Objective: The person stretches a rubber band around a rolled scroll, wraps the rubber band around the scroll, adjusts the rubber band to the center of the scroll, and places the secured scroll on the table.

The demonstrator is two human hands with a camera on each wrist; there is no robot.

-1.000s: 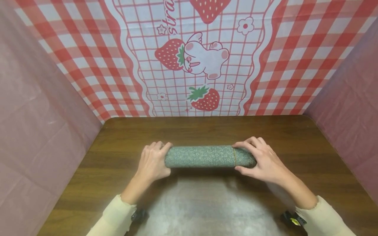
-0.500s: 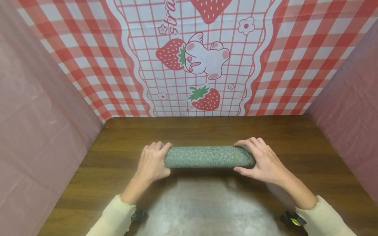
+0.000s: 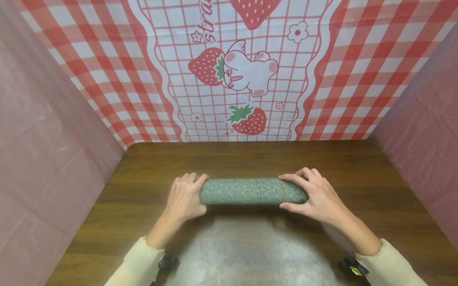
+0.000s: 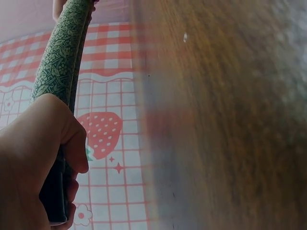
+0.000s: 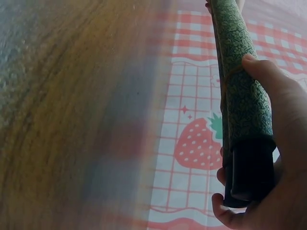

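Observation:
A rolled-up scroll (image 3: pixel 243 191) with a green floral pattern is held level above the table. My left hand (image 3: pixel 184 194) grips its left end, thumb on the near side and fingers over the far side. Around the right end curl the thumb and fingers of my right hand (image 3: pixel 320 194), beside a thin tan band (image 3: pixel 283 191) that circles the roll. Each wrist view shows a black end piece, the left end (image 4: pixel 53 196) mostly covered by the palm and the right end (image 5: pixel 252 170) more exposed.
Under the hands is a brown wood-grain table (image 3: pixel 250 157) with a bright glare at its near middle. Behind it hangs a red checked strawberry cloth (image 3: pixel 247 71). Pink sheets (image 3: pixel 46 151) enclose both sides.
The right hand and the band have shifted slightly left, and the scroll sits a touch lower in the head view. Both hands keep their hold; the left hand has barely moved.

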